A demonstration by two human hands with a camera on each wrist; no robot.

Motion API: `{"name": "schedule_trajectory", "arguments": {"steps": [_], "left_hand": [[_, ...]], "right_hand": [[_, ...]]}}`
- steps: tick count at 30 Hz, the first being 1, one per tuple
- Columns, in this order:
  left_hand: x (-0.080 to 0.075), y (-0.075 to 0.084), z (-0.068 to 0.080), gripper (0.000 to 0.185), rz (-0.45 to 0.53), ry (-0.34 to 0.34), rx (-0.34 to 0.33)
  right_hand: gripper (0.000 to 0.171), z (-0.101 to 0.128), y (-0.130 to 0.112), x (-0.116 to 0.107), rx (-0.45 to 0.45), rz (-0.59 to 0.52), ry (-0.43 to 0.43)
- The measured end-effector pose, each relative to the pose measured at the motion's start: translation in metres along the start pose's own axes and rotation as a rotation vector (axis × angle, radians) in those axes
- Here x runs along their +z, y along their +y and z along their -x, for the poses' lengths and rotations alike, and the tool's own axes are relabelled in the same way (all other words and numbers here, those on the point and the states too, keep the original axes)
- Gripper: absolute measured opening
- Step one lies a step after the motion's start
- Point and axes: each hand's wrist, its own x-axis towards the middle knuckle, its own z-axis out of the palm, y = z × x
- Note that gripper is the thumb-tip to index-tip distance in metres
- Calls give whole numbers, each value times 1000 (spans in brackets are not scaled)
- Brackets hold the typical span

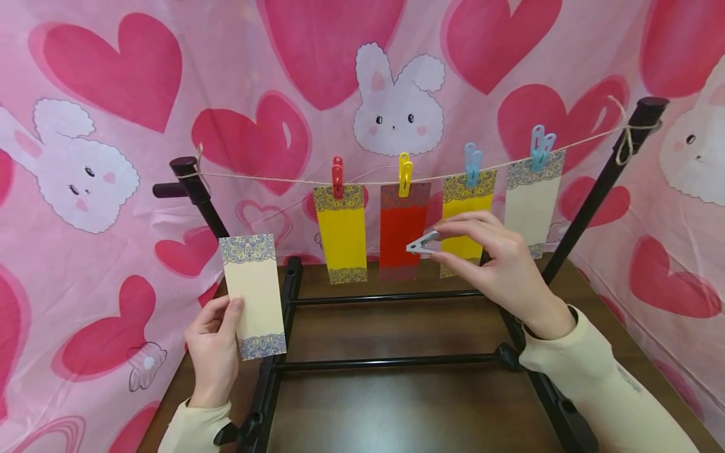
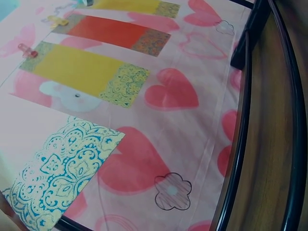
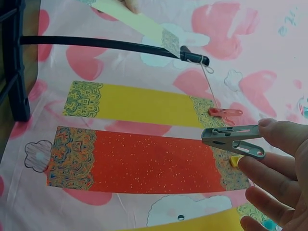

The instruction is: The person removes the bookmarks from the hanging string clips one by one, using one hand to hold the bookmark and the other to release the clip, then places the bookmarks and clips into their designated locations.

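Cream card (image 1: pixel 257 292) is pinched upright in the left hand (image 1: pixel 212 349), left of the hung cards (image 1: pixel 341 242) and hiding part of the black frame (image 1: pixel 391 363); the right hand (image 1: pixel 501 267) pinches a grey clothespin (image 1: pixel 421 244) in front of the red card (image 1: pixel 399 226) and blocks part of the yellow card (image 1: pixel 467 209) behind; red, yellow and blue clothespins (image 1: pixel 472 165) clip cards to the string (image 1: pixel 255 178); heart-patterned cloth (image 1: pixel 226 50) backs the brown worktop (image 1: pixel 396 409).

Downward head view, closer wrist views, shared cards (image 1: pixel 258 286)
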Motion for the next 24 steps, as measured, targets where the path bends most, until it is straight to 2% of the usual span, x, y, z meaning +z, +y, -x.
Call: {"name": "schedule_trajectory", "arguments": {"steps": [6, 15, 24], "left_hand": [[-1, -1, 1, 14, -8, 10, -8], [-3, -4, 3, 12, 39, -8, 38], [-6, -7, 6, 11, 25, -4, 31]], "right_hand": [[52, 7, 3, -3, 32, 15, 4], [53, 15, 4, -10, 32, 24, 25], [57, 24, 6, -16, 53, 50, 44]]}}
